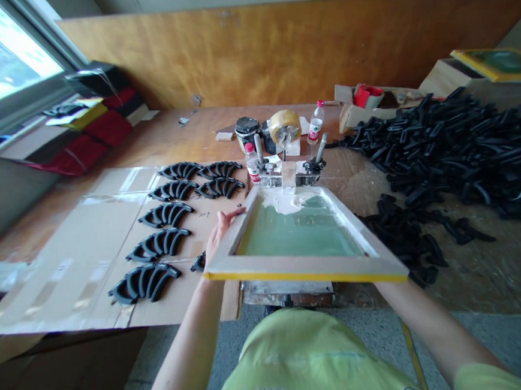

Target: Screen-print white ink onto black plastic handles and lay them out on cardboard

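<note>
Against the frame (302,264), the left hand (220,235) lies open; the right hand's grip, hidden, I cannot tell.

Small workshop. Center: a screen-printing frame (300,268) with green mesh, clamped in a metal fixture (286,175) on a worn, stained wooden desk (183,135). Upper center: paint-smeared tubs (247,133) and 1 roll of tape (284,126). Right: a large heap of loose black parts (459,149). Left of center: 7 fanned groups of similar parts (158,243) on flattened cardboard (76,257).
</note>
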The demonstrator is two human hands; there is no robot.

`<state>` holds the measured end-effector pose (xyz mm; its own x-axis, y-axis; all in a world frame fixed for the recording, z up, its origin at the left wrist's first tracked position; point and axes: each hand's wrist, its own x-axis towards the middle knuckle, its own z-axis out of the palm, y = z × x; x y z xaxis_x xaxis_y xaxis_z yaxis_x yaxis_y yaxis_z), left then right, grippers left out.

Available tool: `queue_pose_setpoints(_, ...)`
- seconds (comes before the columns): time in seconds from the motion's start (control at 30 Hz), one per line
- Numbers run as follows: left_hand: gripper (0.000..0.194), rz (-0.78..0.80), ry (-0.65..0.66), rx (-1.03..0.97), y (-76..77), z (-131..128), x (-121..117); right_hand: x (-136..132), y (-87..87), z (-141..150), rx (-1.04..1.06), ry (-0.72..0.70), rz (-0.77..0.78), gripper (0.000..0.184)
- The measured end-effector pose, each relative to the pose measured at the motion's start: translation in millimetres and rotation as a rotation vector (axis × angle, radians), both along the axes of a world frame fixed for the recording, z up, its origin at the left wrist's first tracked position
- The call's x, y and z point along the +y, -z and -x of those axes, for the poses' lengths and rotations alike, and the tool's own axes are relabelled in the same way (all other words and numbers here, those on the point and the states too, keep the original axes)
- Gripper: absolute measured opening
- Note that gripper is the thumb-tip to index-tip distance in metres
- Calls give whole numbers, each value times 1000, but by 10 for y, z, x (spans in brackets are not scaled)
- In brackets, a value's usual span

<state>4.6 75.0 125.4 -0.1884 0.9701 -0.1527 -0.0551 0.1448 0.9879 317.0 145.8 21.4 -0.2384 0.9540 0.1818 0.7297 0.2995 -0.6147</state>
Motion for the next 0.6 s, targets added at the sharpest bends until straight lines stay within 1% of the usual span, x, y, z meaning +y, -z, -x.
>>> queue_pose_setpoints(0.07, 60, 134, 55, 44, 240, 71, -194, 134, -111, -148, 0, 118, -44, 26)
queue_pose_setpoints(0.1, 59, 176, 70, 44, 385, 91, -273, 207, -176, -156, -20, 160, -93, 26)
queue_pose_setpoints(0.17, 68, 224, 79, 7, 699, 103, -377, 357, -315, -25, -57, 182, -212, 26)
queue_pose_setpoints(0.23, 79, 243, 77, -3, 999, 97, -411, 498, -443, 251, -128, 102, -312, 36)
queue_pose_setpoints(0.27, 81, 245, 77, 14, 1125, 95, -409, 558, -490, 409, -178, 43, -327, 42)
queue_pose_setpoints(0.3, 79, 241, 73, 41, 1228, 95, -400, 606, -520, 562, -237, -13, -313, 43)
queue_pose_setpoints(0.33, 76, 235, 70, 73, 1306, 99, -388, 638, -532, 697, -302, -68, -272, 40)
queue_pose_setpoints(0.4, 71, 228, 72, 131, 1392, 114, -367, 636, -502, 881, -418, -144, -161, 25)
queue_pose_setpoints(0.47, 68, 226, 85, 156, 1409, 128, -358, 537, -424, 933, -477, -180, -94, 16)
queue_pose_setpoints(0.53, 66, 222, 93, 150, 1397, 131, -362, 359, -346, 870, -475, -244, -111, 17)
queue_pose_setpoints(0.6, 65, 219, 88, 129, 1384, 124, -371, 165, -312, 742, -442, -392, -163, 20)
